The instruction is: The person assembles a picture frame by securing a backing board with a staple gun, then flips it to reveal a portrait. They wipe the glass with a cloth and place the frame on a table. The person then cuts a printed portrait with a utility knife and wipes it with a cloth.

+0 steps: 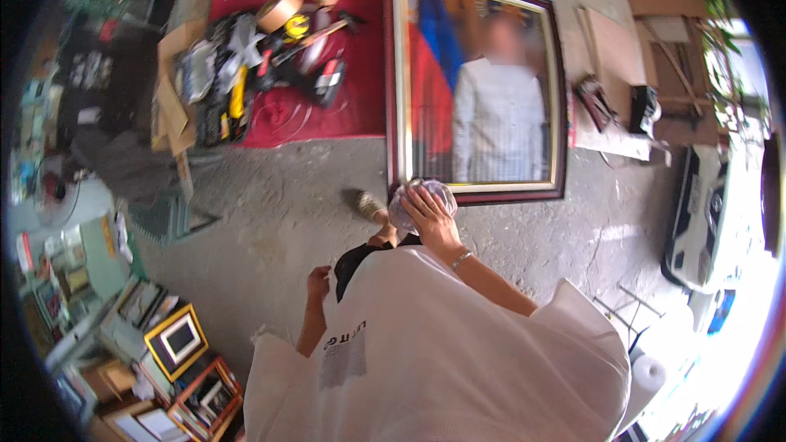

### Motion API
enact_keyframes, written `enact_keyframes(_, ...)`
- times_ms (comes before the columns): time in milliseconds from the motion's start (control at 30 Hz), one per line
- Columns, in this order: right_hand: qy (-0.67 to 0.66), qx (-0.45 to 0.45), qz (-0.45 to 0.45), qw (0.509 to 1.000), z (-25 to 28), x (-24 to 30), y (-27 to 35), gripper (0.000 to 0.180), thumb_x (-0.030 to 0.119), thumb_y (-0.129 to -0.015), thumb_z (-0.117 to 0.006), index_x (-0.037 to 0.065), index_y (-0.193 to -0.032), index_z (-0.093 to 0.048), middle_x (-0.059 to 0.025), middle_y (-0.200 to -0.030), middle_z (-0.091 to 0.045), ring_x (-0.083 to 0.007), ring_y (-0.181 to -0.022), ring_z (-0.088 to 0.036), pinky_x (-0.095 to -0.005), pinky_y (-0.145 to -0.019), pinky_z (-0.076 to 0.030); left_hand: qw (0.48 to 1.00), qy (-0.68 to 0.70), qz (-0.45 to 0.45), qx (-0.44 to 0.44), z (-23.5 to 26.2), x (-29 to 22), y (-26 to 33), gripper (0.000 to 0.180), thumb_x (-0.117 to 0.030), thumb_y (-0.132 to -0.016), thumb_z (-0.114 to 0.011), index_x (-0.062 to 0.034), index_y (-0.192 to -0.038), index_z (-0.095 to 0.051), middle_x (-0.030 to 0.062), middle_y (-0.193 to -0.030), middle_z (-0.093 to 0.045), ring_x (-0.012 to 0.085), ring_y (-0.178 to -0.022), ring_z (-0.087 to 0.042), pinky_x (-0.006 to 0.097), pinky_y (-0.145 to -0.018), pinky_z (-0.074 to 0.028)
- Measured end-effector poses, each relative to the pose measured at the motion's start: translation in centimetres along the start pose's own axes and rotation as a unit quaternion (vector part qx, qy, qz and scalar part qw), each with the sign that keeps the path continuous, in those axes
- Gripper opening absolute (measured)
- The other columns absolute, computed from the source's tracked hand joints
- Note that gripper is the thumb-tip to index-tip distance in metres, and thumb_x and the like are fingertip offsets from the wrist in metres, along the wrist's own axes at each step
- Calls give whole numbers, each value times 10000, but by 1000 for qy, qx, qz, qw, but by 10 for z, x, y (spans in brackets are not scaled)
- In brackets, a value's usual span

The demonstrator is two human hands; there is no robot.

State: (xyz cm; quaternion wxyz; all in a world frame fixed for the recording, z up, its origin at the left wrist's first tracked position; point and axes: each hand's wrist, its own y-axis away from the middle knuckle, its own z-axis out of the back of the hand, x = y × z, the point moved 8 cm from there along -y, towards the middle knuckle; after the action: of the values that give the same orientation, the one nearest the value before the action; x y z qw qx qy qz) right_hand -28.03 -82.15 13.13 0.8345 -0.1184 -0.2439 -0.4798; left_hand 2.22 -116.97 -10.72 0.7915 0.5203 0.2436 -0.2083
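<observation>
My right hand [430, 214] presses a crumpled pale greyish cloth [403, 211] against the lower left corner of a large framed portrait [508, 194]. Its fingers lie over the cloth; a bracelet circles the wrist. The frame has a dark reddish-brown outer border and a cream and gold inner one. Within it is a picture of a person in a white shirt beside a red and blue flag. My left hand [319, 281] hangs low at my left side, away from the frame. Its fingers look curled in, and nothing shows in them.
Left of the portrait, a red-covered table [344, 119] bears a tape roll [279, 10], a hammer [315, 39] and other tools. Smaller picture frames [176, 342] stack at lower left. A white vehicle [696, 221] stands at right. Concrete floor [270, 213] lies around my feet.
</observation>
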Motion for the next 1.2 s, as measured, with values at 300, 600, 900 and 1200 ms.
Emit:
enact_keyframes(300, 142, -231, -308, 912, 131, -247, 140, 475, 169, -1010, -510, 120, -1482, -478, -103, -1557, -433, -334, -1460, -356, -465, -1186, -303, 992, 80, -56, 80, -22, -187, -27, 188, -96, -920, -670, 8, -1074, -691, 92, -887, -727, 143, -722, -664, 273, -620, -537)
enact_keyframes(600, 182, -216, -275, 919, 177, -329, -1, 555, 207, -1020, -462, 119, -1556, -347, -126, -1630, -290, -338, -1502, -258, -485, -1212, -209, 960, -278, 2, 45, -45, -216, -46, 199, -154, -952, -644, -29, -1095, -703, 137, -889, -740, 224, -758, -699, 346, -735, -562)
enact_keyframes(900, 163, -372, -246, 880, 263, -462, -295, 519, 324, -1051, -389, 49, -1488, -431, -155, -1569, -396, -359, -1462, -334, -477, -1181, -278, 998, -19, 33, 55, -85, -191, 36, 469, 85, -824, -601, -46, -1271, -656, 139, -1300, -657, 203, -1160, -635, 294, -985, -496)
enact_keyframes(1200, 11, -246, 47, 968, 112, -210, -468, 534, 257, -1004, -488, 117, -1515, -418, -105, -1622, -316, -273, -1513, -254, -455, -1237, -179, 983, -50, 168, -59, -135, -252, 101, 362, -323, -950, -628, 17, -866, -723, 128, -663, -689, 204, -598, -661, 336, -625, -524)
